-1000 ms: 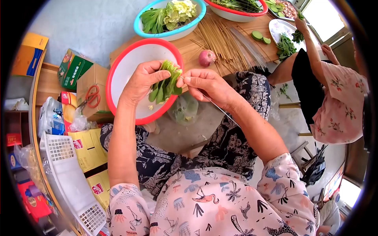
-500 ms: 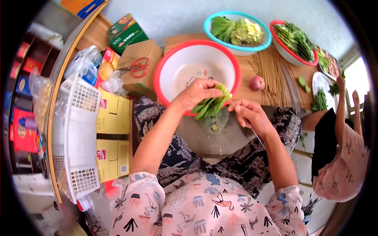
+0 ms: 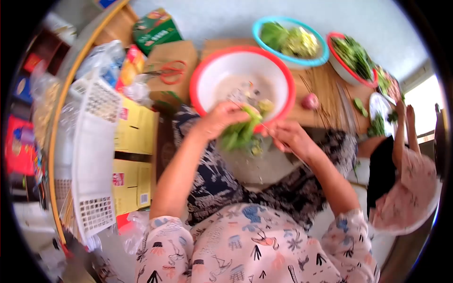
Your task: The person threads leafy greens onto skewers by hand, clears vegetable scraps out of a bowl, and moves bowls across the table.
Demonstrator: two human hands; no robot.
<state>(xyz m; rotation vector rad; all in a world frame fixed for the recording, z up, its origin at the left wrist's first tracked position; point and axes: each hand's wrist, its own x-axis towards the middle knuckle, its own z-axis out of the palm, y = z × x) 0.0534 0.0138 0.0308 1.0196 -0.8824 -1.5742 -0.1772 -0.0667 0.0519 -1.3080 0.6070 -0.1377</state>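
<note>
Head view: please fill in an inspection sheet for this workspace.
Surface: wooden table, bearing bowls, onion and sticks.
Job's things: greens and thin rod.
Clutter: scissors on brown box; white basket.
Grippers: left hand has its grip on the greens, right hand on the rod; blur hides whether rod touches greens.
Cables: nothing seen.
Surroundings: another person at picture right.

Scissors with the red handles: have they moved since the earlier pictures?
No; judged against the cardboard box, the scissors lie in the same place on it.
</note>
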